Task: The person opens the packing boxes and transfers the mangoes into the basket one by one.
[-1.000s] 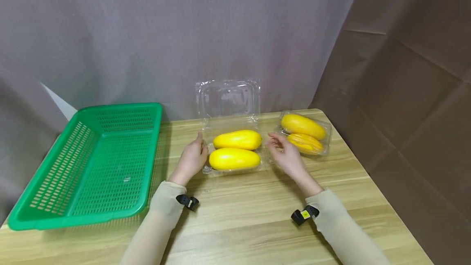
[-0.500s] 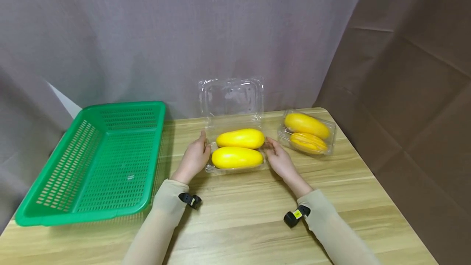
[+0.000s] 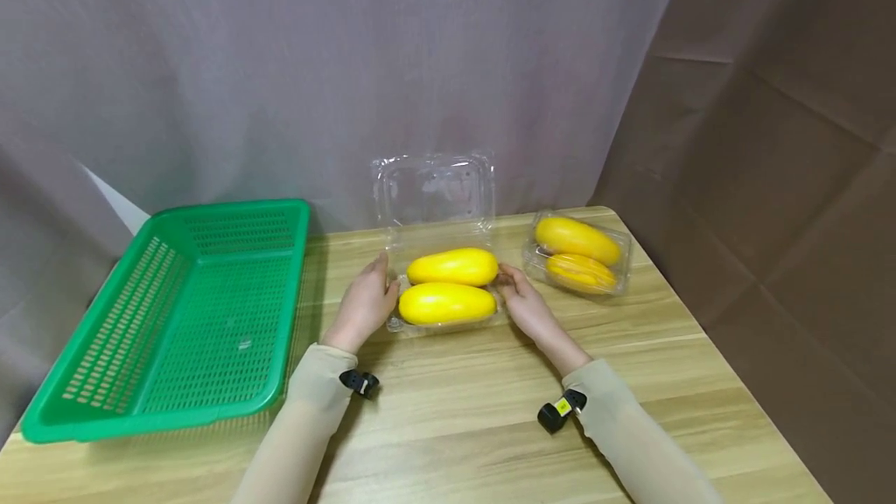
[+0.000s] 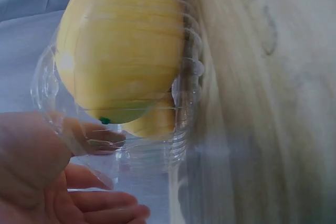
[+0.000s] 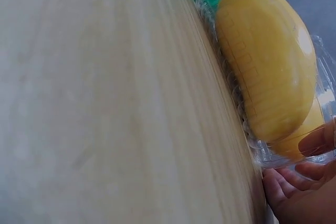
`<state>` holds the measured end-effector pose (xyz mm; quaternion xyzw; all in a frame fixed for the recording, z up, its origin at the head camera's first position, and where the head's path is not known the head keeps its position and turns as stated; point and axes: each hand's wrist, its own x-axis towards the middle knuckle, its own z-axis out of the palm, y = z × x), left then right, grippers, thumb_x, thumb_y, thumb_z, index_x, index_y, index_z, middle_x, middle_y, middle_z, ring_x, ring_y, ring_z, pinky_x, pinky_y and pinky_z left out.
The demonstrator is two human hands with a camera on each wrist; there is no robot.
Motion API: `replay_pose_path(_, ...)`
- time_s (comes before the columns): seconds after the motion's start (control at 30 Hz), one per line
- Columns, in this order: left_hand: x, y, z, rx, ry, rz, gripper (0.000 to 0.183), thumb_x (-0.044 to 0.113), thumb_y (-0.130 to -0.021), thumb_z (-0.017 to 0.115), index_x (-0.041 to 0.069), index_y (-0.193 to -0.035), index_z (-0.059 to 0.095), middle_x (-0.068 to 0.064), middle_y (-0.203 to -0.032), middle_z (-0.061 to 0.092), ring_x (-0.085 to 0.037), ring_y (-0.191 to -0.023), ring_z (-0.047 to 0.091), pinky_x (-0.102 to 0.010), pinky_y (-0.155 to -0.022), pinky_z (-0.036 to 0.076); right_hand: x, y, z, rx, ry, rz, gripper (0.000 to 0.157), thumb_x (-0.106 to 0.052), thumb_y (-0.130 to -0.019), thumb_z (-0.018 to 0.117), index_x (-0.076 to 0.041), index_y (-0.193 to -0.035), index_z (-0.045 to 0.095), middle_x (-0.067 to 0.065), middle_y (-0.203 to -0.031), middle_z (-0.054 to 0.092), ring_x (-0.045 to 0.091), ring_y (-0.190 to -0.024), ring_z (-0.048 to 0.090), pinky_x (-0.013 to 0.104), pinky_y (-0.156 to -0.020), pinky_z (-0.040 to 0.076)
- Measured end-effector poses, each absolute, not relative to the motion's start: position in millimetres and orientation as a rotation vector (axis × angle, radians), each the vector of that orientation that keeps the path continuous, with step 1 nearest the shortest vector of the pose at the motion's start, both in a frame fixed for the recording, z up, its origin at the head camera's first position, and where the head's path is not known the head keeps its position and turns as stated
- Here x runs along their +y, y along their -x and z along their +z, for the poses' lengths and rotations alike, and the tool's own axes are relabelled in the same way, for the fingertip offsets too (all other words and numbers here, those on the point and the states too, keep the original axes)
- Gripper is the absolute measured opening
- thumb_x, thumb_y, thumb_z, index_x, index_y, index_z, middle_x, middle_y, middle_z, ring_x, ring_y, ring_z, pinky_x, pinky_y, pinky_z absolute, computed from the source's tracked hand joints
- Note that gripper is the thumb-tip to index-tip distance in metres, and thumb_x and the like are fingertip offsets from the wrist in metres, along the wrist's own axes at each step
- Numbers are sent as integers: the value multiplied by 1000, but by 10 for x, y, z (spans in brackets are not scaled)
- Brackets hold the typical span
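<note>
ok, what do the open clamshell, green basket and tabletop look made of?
Open clamshell: thin clear plastic, glossy; see-through, with bright highlights along its moulded ridges.
Green basket: likely moulded plastic, with a soft sheen; one even colour, regular slots.
Tabletop: wood or wood-look laminate, can't tell which; pale streaky grain, smooth satin look.

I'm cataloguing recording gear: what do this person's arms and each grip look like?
The left sleeve and right sleeve are light beige. The left wristband and right wristband are black; the right one bears a yellow label, too small to read. The left grip and right grip wear no gloves. No cables show.
</note>
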<state>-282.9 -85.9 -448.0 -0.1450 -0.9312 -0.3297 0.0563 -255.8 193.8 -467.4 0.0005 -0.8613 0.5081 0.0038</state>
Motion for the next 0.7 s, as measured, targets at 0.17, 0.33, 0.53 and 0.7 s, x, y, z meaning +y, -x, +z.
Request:
replay_pose_path(0.17,-867,2832,-4427,-2811,453,-991,65,22,-100,63,-9,-150,37,-29,-152,40,-42,-140,40,-51,-116,32,1945,2564,-4689,-2685,-8,1640,52,-11,-105,37,3,-155,27,27,-151,42,40,-142,37,52,-118,28)
replay_pose_path(0.33,-857,2800,-4300,-2763,540,-1030,66,32,-100,64,-5,-150,40,-23,-156,37,-39,-142,39,-50,-116,32,1931,2565,-4690,-2676,-13,1656,51,-11,-106,37,2,-154,29,26,-151,42,39,-142,37,52,-118,27)
replay_pose_path(0.53,-790,2697,-4173,-2781,744,-1065,76,43,-93,72,-2,-148,45,-20,-150,47,-36,-137,47,-47,-115,36,1929,2575,-4705,-2663,-30,1656,50,-8,-105,36,4,-153,29,28,-151,41,41,-141,37,53,-118,27)
replay_pose_path(0.7,-702,2619,-4197,-2814,978,-975,78,43,-87,78,0,-146,50,-18,-145,54,-32,-130,55,-43,-112,41,1939,2577,-4713,-2666,-8,1647,51,-10,-105,36,3,-154,29,27,-151,41,40,-141,38,52,-119,27)
